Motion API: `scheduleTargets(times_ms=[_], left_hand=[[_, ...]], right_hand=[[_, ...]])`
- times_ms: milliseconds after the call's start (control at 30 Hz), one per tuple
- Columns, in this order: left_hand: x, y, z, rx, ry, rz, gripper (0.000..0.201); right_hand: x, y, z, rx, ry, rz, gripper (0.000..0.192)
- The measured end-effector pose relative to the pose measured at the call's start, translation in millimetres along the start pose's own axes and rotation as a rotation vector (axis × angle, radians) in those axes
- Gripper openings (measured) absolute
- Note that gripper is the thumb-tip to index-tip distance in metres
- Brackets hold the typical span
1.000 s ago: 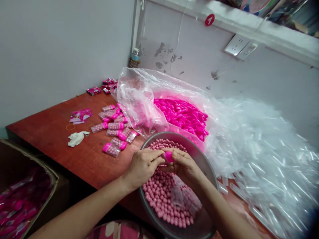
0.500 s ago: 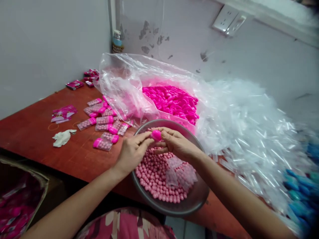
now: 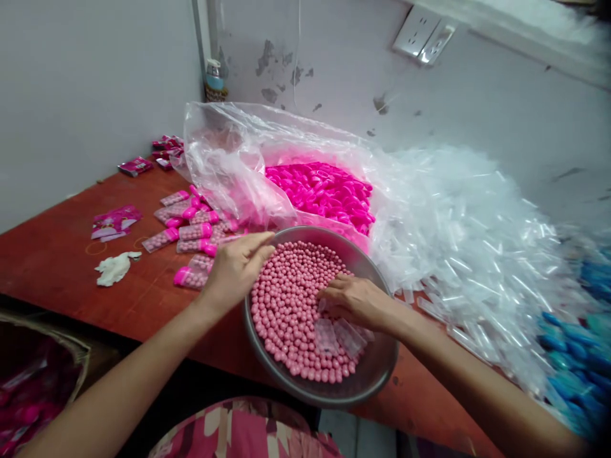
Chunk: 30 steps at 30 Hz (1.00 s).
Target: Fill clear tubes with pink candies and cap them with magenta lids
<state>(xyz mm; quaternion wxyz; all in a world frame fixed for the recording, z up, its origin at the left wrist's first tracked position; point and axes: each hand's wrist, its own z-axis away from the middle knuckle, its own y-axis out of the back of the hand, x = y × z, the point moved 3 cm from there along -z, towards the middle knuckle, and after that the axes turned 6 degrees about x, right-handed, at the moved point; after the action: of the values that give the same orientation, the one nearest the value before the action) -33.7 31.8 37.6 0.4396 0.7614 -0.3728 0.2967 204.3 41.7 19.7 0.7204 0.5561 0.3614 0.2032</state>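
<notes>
Evidently capping is finished: left hand (image 3: 233, 270) withdrawn, fingers curled (contents unseen); right hand (image 3: 356, 299) released, resting among pink beads (image 3: 291, 305).

We are looking at a small packing workshop, hand-assembly work rather than a home. A worn red-brown table (image 3: 71, 254) is sitting in a bare corner, the wall paint flaking beneath a double socket (image 3: 422, 33). Bulk stock is covering the table: a metal bowl (image 3: 377, 369) holding pink candy balls (image 3: 291, 305), an open plastic bag (image 3: 229, 159) holding pink caps (image 3: 324, 191), a heap of clear empty tubes (image 3: 468, 242), and filled capped tubes (image 3: 191, 232) lying in a loose group. A cardboard box (image 3: 42, 375) is holding more pink goods.
</notes>
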Motion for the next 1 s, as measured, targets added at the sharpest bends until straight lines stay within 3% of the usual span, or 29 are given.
scheduleTargets(times_ms=[67,200,267,367,467,567,700,800,900,1000], left_hand=[[14.1,-11.3,12.5,-0.107,0.011,0.057,0.020],[31.0,-33.2,31.6,-0.308,0.141,0.242,0.016],[34.9,-40.2,35.8,-0.309,0.194,0.380,0.020],[36.5,-42.8,35.7,-0.225,0.210,0.452,0.011],[37.3,-38.8,31.6,-0.178,0.166,0.388,0.011],[37.3,-33.8,26.6,-0.176,0.133,0.344,0.006],[31.5,-28.2,21.3,-0.201,0.085,0.287,0.005],[17.9,-22.8,17.5,-0.151,0.103,0.250,0.007],[0.7,-19.6,15.2,-0.067,0.188,0.287,0.014],[-10.4,-20.8,15.6,-0.029,0.215,0.278,0.017]], right_hand=[[1.7,9.0,-1.5,0.086,-0.100,-0.238,0.012],[-4.5,22.0,-6.7,0.370,-0.294,-1.067,0.022],[-14.5,18.9,-12.9,0.456,-0.287,-1.379,0.020],[-26.0,7.3,-23.1,0.477,-0.275,-1.543,0.014],[-24.0,-1.3,-26.8,0.472,-0.314,-1.488,0.018],[-14.2,4.9,-23.1,0.449,-0.311,-1.276,0.018],[-0.8,25.7,-22.3,0.215,-0.164,-0.678,0.020],[14.4,29.8,-32.2,0.170,-0.025,-0.144,0.019],[22.3,9.7,-49.4,0.069,0.052,0.097,0.023],[8.8,-18.0,-65.9,-0.015,0.156,0.055,0.020]])
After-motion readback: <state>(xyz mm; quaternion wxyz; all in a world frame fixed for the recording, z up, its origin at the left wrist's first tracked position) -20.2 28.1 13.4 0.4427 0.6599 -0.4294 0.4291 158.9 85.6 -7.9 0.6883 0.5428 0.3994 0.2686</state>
